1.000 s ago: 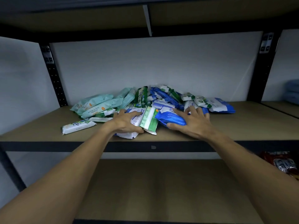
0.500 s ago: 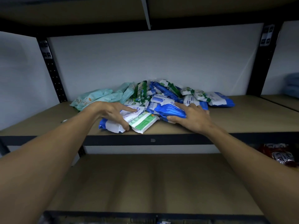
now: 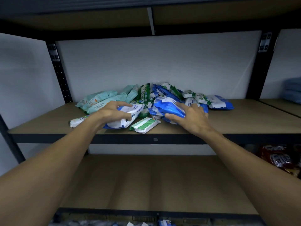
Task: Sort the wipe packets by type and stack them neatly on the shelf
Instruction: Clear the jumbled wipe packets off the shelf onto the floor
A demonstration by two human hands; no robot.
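Observation:
A mixed heap of wipe packets (image 3: 156, 97) lies on the middle wooden shelf (image 3: 244, 118): pale teal ones (image 3: 97, 101) at the left, green-and-white and blue-and-white ones in the middle and right. My left hand (image 3: 112, 111) grips a white-and-blue packet (image 3: 127, 118) at the heap's front left. My right hand (image 3: 190, 118) holds a blue packet (image 3: 167, 108), thumb under its front edge and fingers on top. A green-and-white packet (image 3: 145, 125) lies loose near the shelf's front edge between my hands. A slim white packet (image 3: 76, 122) lies left of my left wrist.
Black metal uprights (image 3: 60, 74) frame the bay, with a white wall behind. The shelf below (image 3: 146, 181) shows bare wood, with red snack bags (image 3: 280, 159) at its right. Folded blue cloth (image 3: 293, 90) sits in the neighbouring bay on the right. More packets show at the bottom edge.
My left hand has pulled the white-and-blue packet a little left and up, leaving the green-and-white packet lying alone on the shelf. My right hand keeps its hold on the blue packet.

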